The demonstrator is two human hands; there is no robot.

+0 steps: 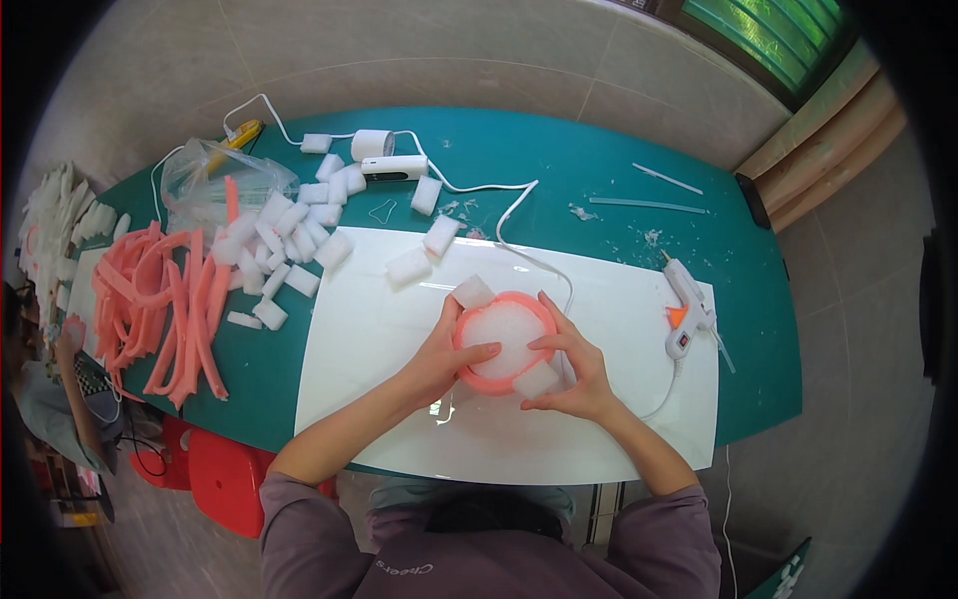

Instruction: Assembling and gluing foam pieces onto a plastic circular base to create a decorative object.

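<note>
2 hands work at the near middle of the surface; the left hand (439,351) cups the left wall of a round white foam disc ringed by a salmon-pink foam band (504,341), thumb laid across its top face, and the right hand (576,371) grips the right side, fingers spread over the rim, so each hand is closed on the piece and neither is clenched into a fist; held from both sides like this, the ring looks pressed snug against the disc, which sits low over a glossy white rectangular sheet (399,399); 2 small white foam blocks touch the pink band, one at its upper left edge (473,292) and one at its lower right (536,379) under the right fingers. Just right of the hands lies a white glue gun with an orange trigger (685,311), its cord curving along the sheet's right end; a thin white cable (519,215) runs from behind the disc toward the far side. Left of the sheet on the teal oval surface (599,160), a scatter of loose white foam blocks (289,235) lies beside a heap of curved salmon-pink foam strips (165,304); farther off, a crumpled clear plastic bag (215,180), a white cylindrical device (372,144) and 2 clear glue sticks (649,205). Nothing crowds the hands but the cable and gun cord.
</note>
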